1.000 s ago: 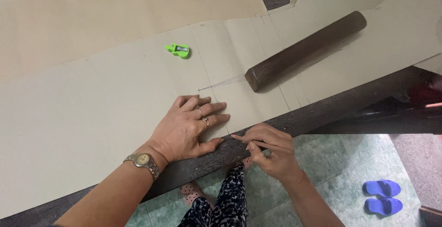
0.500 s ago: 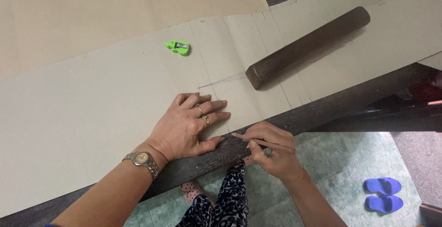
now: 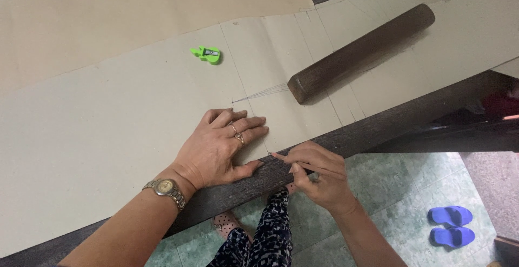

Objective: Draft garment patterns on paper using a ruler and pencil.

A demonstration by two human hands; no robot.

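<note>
My left hand (image 3: 219,148) lies flat, fingers together, on a large sheet of beige pattern paper (image 3: 108,126) near the table's front edge; it wears rings and a wristwatch. Just right of it, my right hand (image 3: 316,175) grips a thin pencil (image 3: 281,157) whose tip touches the paper's bottom edge beside my left thumb. Faint pencil lines run across the paper above my left hand.
A long dark wooden bar (image 3: 359,53) lies diagonally on the paper at the upper right. A small green sharpener (image 3: 206,54) sits above my left hand. The dark wooden table edge (image 3: 378,129) runs below the paper. Blue slippers (image 3: 451,225) lie on the green tiled floor.
Both hands have stayed in nearly the same place on the paper's edge; the view has shifted only slightly.
</note>
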